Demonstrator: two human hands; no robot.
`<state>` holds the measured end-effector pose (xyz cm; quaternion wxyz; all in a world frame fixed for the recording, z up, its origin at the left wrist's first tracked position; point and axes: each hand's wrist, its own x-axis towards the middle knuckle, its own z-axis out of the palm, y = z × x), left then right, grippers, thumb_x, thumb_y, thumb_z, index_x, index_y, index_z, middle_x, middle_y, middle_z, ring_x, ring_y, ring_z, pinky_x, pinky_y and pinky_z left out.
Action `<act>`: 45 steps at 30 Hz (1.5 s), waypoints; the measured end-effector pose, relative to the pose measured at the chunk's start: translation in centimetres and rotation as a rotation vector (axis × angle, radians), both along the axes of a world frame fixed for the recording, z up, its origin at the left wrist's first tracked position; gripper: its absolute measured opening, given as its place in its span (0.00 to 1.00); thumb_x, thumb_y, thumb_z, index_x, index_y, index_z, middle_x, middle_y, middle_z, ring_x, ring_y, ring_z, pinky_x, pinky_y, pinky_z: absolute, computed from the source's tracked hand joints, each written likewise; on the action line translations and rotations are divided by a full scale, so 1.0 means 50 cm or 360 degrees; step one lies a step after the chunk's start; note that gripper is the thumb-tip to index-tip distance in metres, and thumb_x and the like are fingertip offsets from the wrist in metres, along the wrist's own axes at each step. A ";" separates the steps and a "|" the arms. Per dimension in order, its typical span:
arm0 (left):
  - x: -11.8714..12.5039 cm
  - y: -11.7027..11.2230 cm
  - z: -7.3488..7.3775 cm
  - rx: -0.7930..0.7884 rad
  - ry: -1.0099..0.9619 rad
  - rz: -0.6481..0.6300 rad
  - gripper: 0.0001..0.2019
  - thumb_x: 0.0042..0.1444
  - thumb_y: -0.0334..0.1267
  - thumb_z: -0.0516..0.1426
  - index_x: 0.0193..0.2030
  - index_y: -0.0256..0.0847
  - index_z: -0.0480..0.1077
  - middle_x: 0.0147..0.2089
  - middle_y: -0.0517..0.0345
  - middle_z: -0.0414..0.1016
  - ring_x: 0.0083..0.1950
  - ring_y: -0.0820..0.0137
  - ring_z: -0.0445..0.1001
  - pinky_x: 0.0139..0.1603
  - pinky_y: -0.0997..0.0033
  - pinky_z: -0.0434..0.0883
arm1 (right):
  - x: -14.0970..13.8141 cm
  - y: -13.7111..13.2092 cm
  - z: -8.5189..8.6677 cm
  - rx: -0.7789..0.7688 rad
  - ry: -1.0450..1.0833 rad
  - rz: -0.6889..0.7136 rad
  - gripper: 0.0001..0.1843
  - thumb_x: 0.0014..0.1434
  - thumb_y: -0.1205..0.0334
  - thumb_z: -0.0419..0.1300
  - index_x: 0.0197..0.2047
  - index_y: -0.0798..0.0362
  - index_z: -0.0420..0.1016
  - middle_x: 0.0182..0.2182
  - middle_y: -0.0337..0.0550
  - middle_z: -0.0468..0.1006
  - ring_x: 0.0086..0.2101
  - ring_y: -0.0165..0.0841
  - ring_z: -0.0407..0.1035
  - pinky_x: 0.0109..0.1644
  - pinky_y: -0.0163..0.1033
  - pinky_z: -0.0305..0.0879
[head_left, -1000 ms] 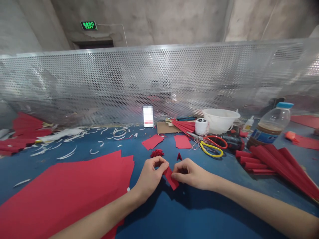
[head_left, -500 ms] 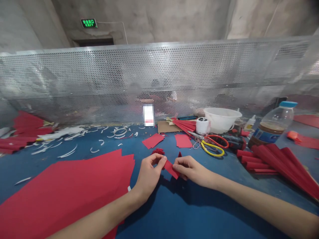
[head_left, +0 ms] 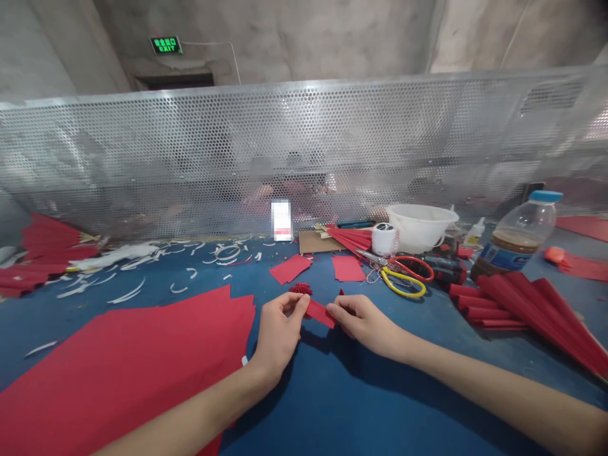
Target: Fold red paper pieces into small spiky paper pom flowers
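Note:
A small strip of red paper (head_left: 320, 313) is stretched between my two hands just above the blue table. My left hand (head_left: 281, 326) pinches its left end between thumb and fingers. At the other end, my right hand (head_left: 363, 322) is closed on the strip, its fingertips curled beneath and partly hidden. Just beyond my left fingertips lies a pleated red paper piece (head_left: 301, 289). Farther back rest two small stacks of red paper pieces, one on the left (head_left: 289, 270) and one on the right (head_left: 348, 268).
Large red sheets (head_left: 142, 354) cover the table's left side, with white paper scraps (head_left: 126, 291) behind. Scissors (head_left: 403, 282), a white bowl (head_left: 420, 228), a bottle (head_left: 517, 237) and folded red fans (head_left: 532, 301) stand or lie to the right. A perforated metal screen (head_left: 304, 139) closes the back.
The red strip has been tilted flatter and shows a narrower face. My right hand has shifted slightly up and left, and my left hand slightly left.

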<state>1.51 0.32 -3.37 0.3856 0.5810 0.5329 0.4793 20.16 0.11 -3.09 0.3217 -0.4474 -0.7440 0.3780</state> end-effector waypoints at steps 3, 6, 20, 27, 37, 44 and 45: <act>0.003 -0.001 -0.002 -0.0059 -0.0043 0.0002 0.17 0.56 0.51 0.59 0.38 0.37 0.76 0.30 0.56 0.77 0.20 0.76 0.63 0.17 0.79 0.61 | -0.001 -0.007 0.005 0.0104 -0.0030 -0.0032 0.23 0.69 0.49 0.47 0.26 0.53 0.61 0.21 0.33 0.64 0.23 0.26 0.56 0.27 0.34 0.50; 0.004 -0.002 -0.001 -0.0027 -0.0069 -0.0022 0.17 0.56 0.51 0.59 0.37 0.37 0.76 0.31 0.55 0.78 0.21 0.76 0.64 0.17 0.80 0.64 | 0.001 -0.011 0.008 0.0108 -0.0022 -0.0009 0.22 0.70 0.49 0.47 0.27 0.53 0.62 0.22 0.34 0.65 0.24 0.27 0.57 0.27 0.33 0.52; 0.007 -0.004 0.006 -0.0121 -0.0148 -0.0542 0.13 0.58 0.45 0.57 0.29 0.37 0.71 0.21 0.60 0.70 0.22 0.71 0.71 0.18 0.78 0.64 | 0.006 -0.013 0.000 -0.0092 0.0089 0.0248 0.18 0.67 0.52 0.52 0.29 0.54 0.65 0.23 0.34 0.65 0.25 0.27 0.56 0.28 0.33 0.52; 0.000 0.004 -0.002 -0.0113 -0.0282 -0.0319 0.16 0.58 0.49 0.57 0.34 0.35 0.73 0.25 0.55 0.76 0.25 0.68 0.76 0.21 0.76 0.67 | 0.004 -0.009 0.006 0.0020 0.0101 0.0140 0.21 0.68 0.49 0.49 0.29 0.54 0.64 0.23 0.35 0.66 0.25 0.28 0.59 0.29 0.33 0.55; 0.004 -0.003 0.008 -0.0126 -0.0152 -0.0392 0.14 0.55 0.47 0.59 0.30 0.36 0.75 0.22 0.56 0.76 0.24 0.68 0.75 0.21 0.76 0.66 | 0.010 -0.003 -0.006 -0.0045 0.0177 0.0140 0.12 0.63 0.65 0.51 0.27 0.53 0.63 0.22 0.34 0.64 0.25 0.27 0.59 0.29 0.33 0.54; 0.005 -0.007 0.010 -0.0151 -0.0042 -0.0649 0.14 0.58 0.45 0.57 0.29 0.37 0.75 0.22 0.55 0.77 0.22 0.70 0.72 0.23 0.74 0.64 | 0.008 -0.002 0.001 0.0108 0.0191 -0.0044 0.11 0.61 0.64 0.52 0.27 0.54 0.64 0.22 0.33 0.64 0.26 0.28 0.59 0.29 0.33 0.53; 0.005 -0.007 0.009 -0.0148 -0.0051 -0.0653 0.14 0.58 0.45 0.57 0.30 0.37 0.75 0.23 0.54 0.78 0.22 0.69 0.73 0.23 0.75 0.64 | 0.008 -0.002 0.002 0.0106 0.0201 -0.0053 0.11 0.61 0.63 0.52 0.27 0.54 0.65 0.23 0.33 0.64 0.26 0.28 0.59 0.29 0.33 0.53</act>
